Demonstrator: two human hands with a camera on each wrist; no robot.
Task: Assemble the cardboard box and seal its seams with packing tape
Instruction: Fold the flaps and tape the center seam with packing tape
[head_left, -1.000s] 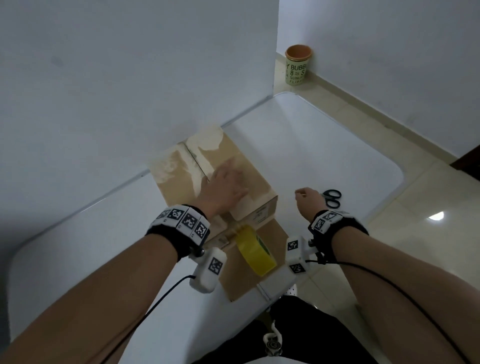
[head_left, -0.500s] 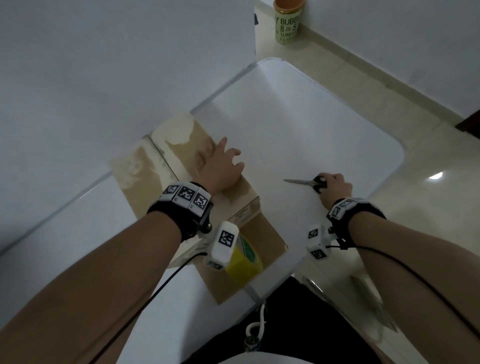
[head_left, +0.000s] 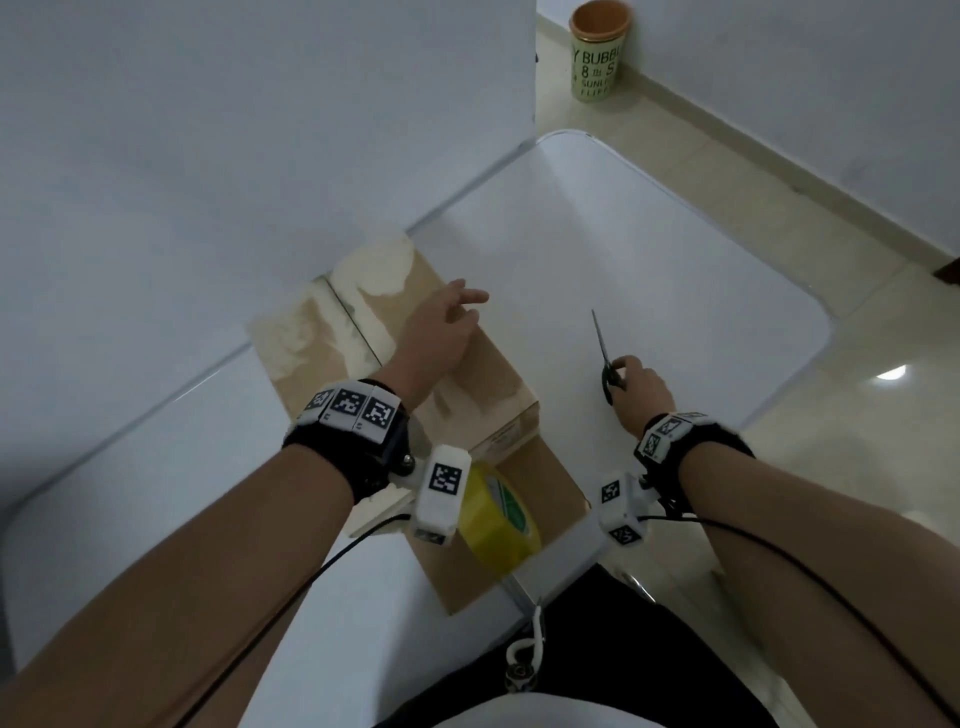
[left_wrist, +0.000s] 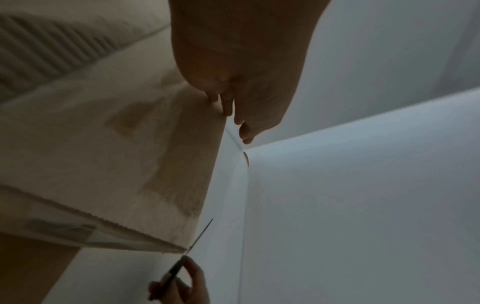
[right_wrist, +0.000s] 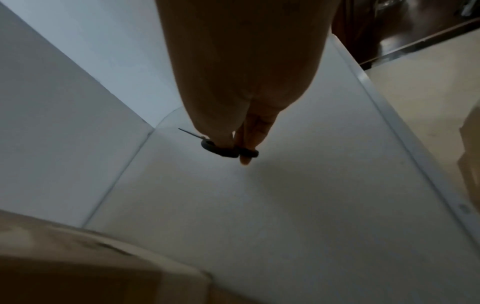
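Nearest the person, at the bench's (head_left: 597, 249) front edge, an unfolded flap of the cardboard box (head_left: 488, 384) lies flat, and the yellow roll of packing tape (head_left: 493, 519) stands on edge on that flap, partly hidden by the left wrist camera. Just beyond the tape the closed body of the box rises, its printed side panel facing the person.

The left hand (head_left: 434, 338) rests on top of the box, palm down near the box's right edge — its grip is released, fingers straight and spread, the fingertips reaching past that edge. Left of the hand, the centre seam between the two top flaps runs away from the person, and pale torn patches mark the cardboard at the box's far end, which stands close to the white wall (head_left: 208, 156).

To the right of the box, well apart from it, the right hand (head_left: 641, 387) holds a pair of black-handled scissors (head_left: 605, 358) — its grip is clenched on the handles, a finger through one loop in the right wrist view, blades closed and pointing away from the person.

Far beyond the box, past the bench's rounded far corner, a green cup (head_left: 597, 54) with an orange inside stands on the tiled floor by the wall.
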